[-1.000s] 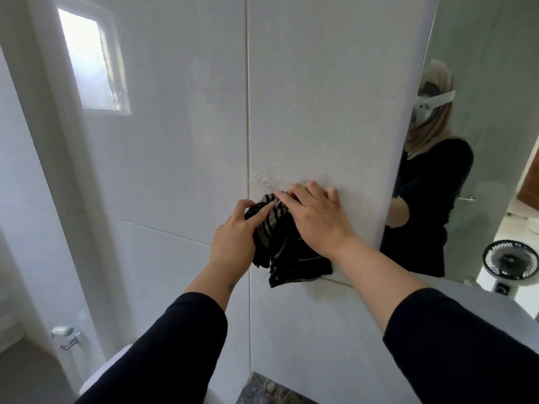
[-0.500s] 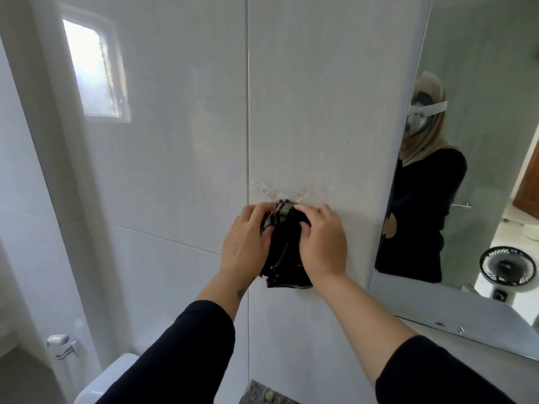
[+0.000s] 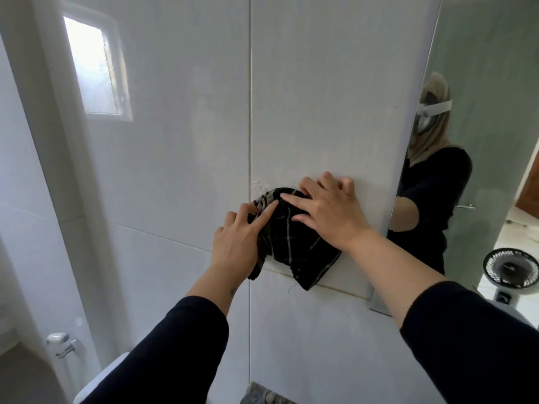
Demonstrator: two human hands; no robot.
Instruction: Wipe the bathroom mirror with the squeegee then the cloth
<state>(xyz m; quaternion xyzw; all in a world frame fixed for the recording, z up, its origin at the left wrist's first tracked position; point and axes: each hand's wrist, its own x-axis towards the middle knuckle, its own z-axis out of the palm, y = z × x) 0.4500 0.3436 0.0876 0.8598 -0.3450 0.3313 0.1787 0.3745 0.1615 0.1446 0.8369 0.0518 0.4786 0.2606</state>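
Right hand [image 3: 329, 212] flat over cloth [image 3: 294, 246], left hand [image 3: 237, 243] beside

The mirror [image 3: 493, 141] runs off the picture at 3 o'clock, so only a strip of it shows. The right hand [image 3: 329, 211] covers the upper right part of the cloth [image 3: 291, 246]. At 6 o'clock a dark speckled surface [image 3: 262, 395] is cut by the bottom edge. The squeegee cannot be seen.
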